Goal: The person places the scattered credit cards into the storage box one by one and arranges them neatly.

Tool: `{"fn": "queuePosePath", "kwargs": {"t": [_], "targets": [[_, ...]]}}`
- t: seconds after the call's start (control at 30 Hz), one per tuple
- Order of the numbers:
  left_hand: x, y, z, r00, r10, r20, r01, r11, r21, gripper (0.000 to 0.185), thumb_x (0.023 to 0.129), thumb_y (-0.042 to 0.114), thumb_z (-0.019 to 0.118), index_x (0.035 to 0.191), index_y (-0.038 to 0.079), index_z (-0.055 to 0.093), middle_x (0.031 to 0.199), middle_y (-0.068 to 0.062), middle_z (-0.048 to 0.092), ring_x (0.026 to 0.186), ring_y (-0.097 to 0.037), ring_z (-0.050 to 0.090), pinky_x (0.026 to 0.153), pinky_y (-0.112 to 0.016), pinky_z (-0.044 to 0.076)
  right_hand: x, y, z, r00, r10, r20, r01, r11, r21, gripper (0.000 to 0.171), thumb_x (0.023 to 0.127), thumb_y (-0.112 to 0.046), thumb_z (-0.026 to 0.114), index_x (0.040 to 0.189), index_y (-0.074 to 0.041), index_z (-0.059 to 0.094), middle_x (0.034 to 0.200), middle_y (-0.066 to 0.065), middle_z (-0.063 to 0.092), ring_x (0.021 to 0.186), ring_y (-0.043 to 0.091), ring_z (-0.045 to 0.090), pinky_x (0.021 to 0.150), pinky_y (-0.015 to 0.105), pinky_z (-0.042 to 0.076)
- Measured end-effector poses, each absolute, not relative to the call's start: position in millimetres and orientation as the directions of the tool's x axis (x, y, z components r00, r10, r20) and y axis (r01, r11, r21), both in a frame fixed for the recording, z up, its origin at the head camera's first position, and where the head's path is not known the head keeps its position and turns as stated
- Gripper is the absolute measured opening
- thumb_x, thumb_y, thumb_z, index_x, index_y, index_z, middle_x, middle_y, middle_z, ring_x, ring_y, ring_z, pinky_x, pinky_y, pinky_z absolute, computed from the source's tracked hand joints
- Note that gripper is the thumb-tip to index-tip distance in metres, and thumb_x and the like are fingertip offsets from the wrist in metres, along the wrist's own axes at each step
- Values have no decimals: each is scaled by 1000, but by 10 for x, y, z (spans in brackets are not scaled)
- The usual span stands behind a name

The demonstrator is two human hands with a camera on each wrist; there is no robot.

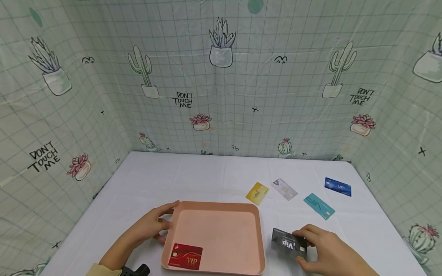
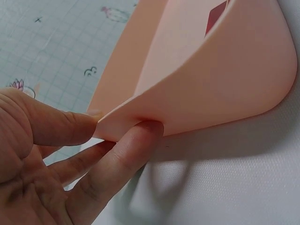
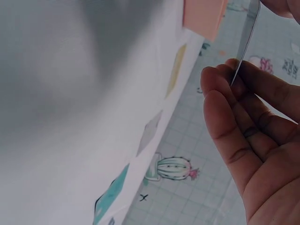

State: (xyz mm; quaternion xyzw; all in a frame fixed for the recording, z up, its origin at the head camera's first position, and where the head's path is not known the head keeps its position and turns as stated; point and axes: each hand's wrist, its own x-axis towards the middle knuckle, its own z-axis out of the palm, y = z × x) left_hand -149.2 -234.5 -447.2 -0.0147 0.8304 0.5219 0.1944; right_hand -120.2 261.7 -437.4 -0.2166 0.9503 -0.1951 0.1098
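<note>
My left hand (image 1: 150, 224) grips a pink tray (image 1: 221, 204) at its far left corner. In the left wrist view, one fingertip of that hand (image 2: 79, 154) presses the tray's outer wall (image 2: 225, 89) while another lies along the corner. A red VIP card (image 1: 185, 256) lies flat inside at the near left. Right of the tray, my right hand (image 1: 326, 245) pinches a black VIP card (image 1: 288, 242) by its right end, tilted up over the cloth. The right wrist view shows this card (image 3: 247, 40) edge-on between the fingers and thumb of the right hand (image 3: 253, 126).
Beyond the right hand lie a yellow card (image 1: 257, 193), a silver card (image 1: 284, 189), a teal card (image 1: 319, 206) and a blue VIP card (image 1: 338, 186). They rest on the white tablecloth (image 1: 207, 176). A grid-patterned curtain with cactus drawings (image 1: 221, 88) encloses the table's back and sides.
</note>
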Motion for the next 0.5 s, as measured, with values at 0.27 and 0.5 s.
{"fn": "queuePosePath", "kwargs": {"t": [0.27,0.5], "targets": [[-1494,-2329,-4454,-923,173,-344,-235,456,858,74,89,-6,62,159,8,41,151,-32,44,92,-25,67,61,-43,64,-1210,2519,-4342,-832,-540,128,-547,760,-350,47,75,-42,89,115,-20,74,108,-16,66,85,-6,56,69,22,57],[-1498,-2334,-4467,-921,179,-346,-235,455,859,73,90,-5,63,159,8,41,152,-33,43,93,-24,67,60,-44,63,-1249,2424,-4334,-805,-564,182,-590,732,-341,46,75,-38,89,114,-18,74,105,-16,66,85,-7,57,69,22,58]]}}
